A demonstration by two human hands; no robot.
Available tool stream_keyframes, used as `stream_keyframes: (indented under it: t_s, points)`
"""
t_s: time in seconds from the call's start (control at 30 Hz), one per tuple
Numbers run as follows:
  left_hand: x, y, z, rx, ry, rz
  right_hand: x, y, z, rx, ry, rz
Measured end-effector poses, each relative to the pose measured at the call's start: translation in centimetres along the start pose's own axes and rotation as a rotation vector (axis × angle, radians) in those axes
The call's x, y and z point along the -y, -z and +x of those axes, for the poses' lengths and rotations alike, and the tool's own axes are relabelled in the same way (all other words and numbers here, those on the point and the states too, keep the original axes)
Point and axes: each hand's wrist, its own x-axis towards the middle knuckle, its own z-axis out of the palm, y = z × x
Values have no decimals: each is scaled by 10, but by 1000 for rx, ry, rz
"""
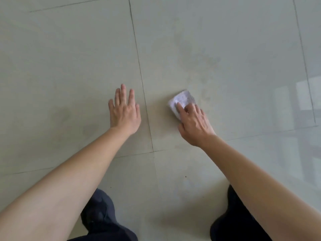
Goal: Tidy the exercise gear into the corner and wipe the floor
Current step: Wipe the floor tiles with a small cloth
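My right hand [194, 124] was pressed down on a small white cloth [182, 101], fingers [179, 108] spread over its near half and pinning it flat to the floor [225, 49] — clamped on it by pressure from above rather than wrapped around it. The cloth stuck out from under my fingertips toward eleven o'clock, its far edge free and slightly crumpled. My left hand [124, 110] lay at nine o'clock from the right one, open and empty, palm flat on the tile as a brace, on the other side of a dark grout line [144, 94] that ran between the two hands.

I judged the step in hand to be the wiping. No exercise gear showed anywhere in view, so whether it was in the corner I could not tell. Beyond the cloth, toward twelve o'clock, the tile carried a dull, smudgy patch [196, 54]; off at three o'clock the floor was glossy with window glare. The next move, as I read it, called for steady downward pressure and a push toward that patch — keeping the cloth from bunching or slipping out. My dark-trousered knees [102, 211] sat at six o'clock.
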Motion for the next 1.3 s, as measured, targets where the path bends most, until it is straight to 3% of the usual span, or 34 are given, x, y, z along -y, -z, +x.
stream_keyframes:
  t_s: [0.1, 0.23, 0.4, 0.57, 0.67, 0.73, 0.87, 0.93, 0.97, 1.03, 1.2, 1.27, 1.3]
  points:
    - [10, -33, 24, -9, 17, -36, -13, -44, 0, 103, 108, -119]
    - [21, -71, 29, -175, -23, -95, -29, -52, 43, 11, 196, -170]
    - [34, -61, 31, -175, -97, -80, 6, -51, 60, 16, 136, -166]
    - [40, -66, 30, -202, -91, -105, 27, -87, -39, 142, 654, -187]
    - [47, -78, 29, -267, -96, -104, -5, -78, -23, 157, 831, -235]
    - [46, -78, 31, -270, -103, -119, -33, -63, 7, 32, 620, -240]
    - [44, -75, 31, -267, -110, -98, -82, -32, 30, -119, -218, -84]
    - [43, -76, 31, -276, -104, -112, -66, -39, 20, -130, -433, 0]
    - [43, -77, 31, -289, -100, -114, -50, -49, 12, -147, -434, -7]
    - [43, -79, 30, -311, -95, -117, -12, -73, -14, -146, -259, -51]
    - [44, -77, 30, -324, -105, -126, 29, -95, -59, 38, 486, -166]
    - [43, -75, 30, -308, -108, -130, 2, -86, -39, 36, 611, -194]
    - [44, -74, 30, -297, -108, -128, -16, -81, -28, 3, 567, -197]
